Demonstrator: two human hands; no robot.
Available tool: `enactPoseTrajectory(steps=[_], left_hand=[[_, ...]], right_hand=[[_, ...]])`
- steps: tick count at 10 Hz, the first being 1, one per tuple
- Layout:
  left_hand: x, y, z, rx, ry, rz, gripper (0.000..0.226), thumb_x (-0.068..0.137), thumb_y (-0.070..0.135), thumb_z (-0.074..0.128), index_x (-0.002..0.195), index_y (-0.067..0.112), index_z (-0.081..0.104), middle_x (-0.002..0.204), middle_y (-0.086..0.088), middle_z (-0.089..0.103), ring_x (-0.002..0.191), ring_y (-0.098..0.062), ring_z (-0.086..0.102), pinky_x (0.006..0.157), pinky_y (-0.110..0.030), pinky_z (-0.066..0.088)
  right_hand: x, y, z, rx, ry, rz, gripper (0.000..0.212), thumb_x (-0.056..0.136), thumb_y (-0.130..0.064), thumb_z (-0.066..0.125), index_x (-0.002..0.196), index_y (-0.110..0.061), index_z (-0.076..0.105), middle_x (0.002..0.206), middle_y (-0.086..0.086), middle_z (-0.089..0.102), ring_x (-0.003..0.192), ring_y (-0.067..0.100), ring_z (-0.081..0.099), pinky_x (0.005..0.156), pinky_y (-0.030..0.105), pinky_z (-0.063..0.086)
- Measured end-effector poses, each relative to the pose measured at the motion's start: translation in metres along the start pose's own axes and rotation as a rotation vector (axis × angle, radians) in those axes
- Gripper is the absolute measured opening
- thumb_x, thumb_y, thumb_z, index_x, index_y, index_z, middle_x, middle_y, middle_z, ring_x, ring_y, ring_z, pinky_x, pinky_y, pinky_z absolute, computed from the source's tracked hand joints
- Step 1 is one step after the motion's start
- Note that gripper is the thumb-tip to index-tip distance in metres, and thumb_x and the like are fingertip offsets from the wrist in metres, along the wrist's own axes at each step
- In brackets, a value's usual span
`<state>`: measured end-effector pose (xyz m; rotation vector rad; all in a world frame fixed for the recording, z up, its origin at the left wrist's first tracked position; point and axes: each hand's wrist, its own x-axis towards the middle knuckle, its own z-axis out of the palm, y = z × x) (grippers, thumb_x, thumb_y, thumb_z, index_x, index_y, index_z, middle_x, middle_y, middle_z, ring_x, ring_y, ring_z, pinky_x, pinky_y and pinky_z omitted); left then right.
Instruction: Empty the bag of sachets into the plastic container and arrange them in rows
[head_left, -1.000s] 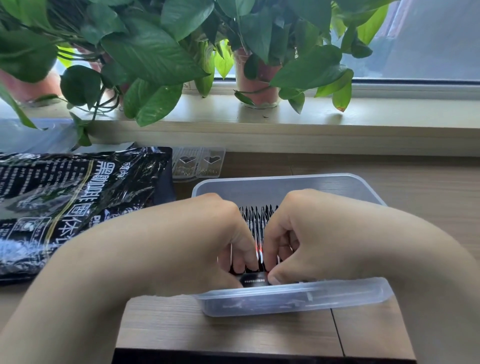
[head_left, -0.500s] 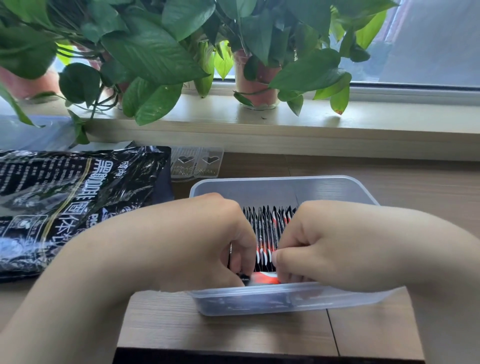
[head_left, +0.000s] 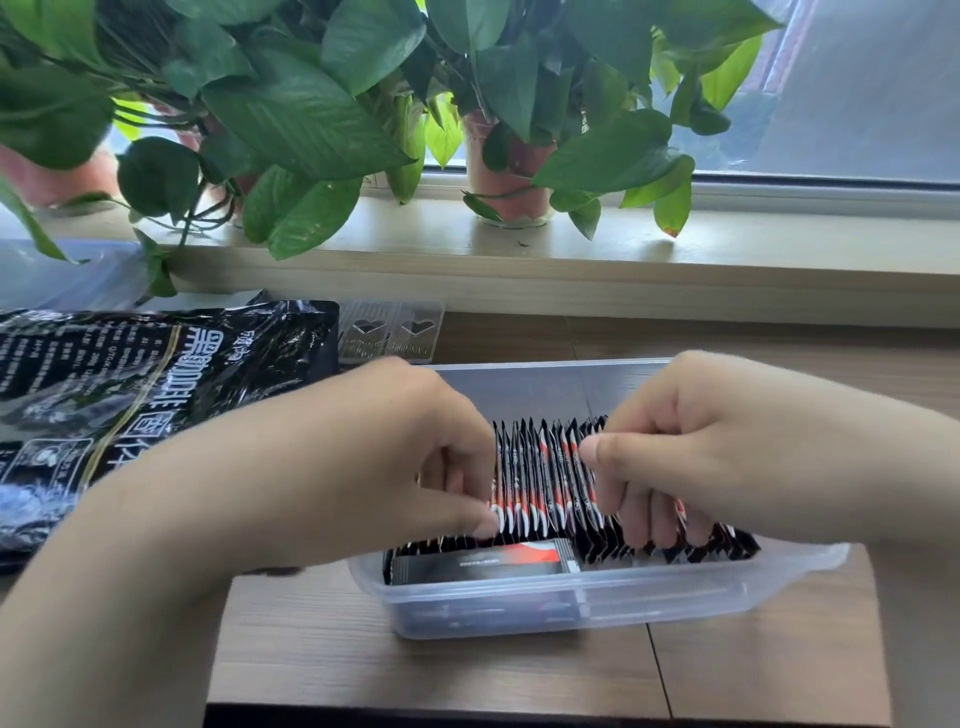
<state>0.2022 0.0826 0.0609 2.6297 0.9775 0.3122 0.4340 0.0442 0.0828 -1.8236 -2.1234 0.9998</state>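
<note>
The left hand (head_left: 395, 467) and the right hand (head_left: 717, 447) bend down, fingers curled, and squeeze a row of sachets (head_left: 540, 478) (black and red) standing inside the plastic container (head_left: 519, 608).

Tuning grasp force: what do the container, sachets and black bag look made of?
Container: translucent frosted plastic, probably rigid; contents show dimly through its wall. Sachets: glossy printed film, possibly foil laminate; serrated top edges. Black bag: shiny crinkled film, glare on its creases, likely similar laminate.

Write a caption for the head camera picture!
The left hand and right hand grip a row of sachets in the plastic container.
</note>
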Motion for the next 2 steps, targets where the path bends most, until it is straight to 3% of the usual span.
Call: enactPoseTrajectory(steps=[1, 2], left_hand=[[-0.0042, 0.0034, -0.0102, 0.014, 0.24, 0.004, 0.027, 0.086, 0.048, 0.069, 0.07, 0.027, 0.069, 0.063, 0.01, 0.062, 0.058, 0.0, 0.059, 0.052, -0.009, 0.04], [-0.0057, 0.0102, -0.013, 0.044, 0.426, -0.052, 0.019, 0.085, 0.042, 0.062, 0.073, 0.028, 0.068, 0.072, 0.012, 0.061, 0.065, 0.004, 0.054, 0.059, -0.01, 0.036]], right_hand=[[-0.0019, 0.0032, -0.0083, 0.039, 0.106, -0.046, 0.035, 0.083, -0.047, 0.051, 0.072, -0.023, 0.075, 0.064, -0.004, 0.075, 0.05, 0.004, 0.066, 0.05, 0.019, 0.052], [-0.0078, 0.0072, -0.0106, 0.033, 0.279, -0.137, 0.03, 0.083, -0.047, 0.053, 0.076, -0.026, 0.075, 0.068, -0.006, 0.076, 0.057, 0.012, 0.069, 0.061, 0.036, 0.06]])
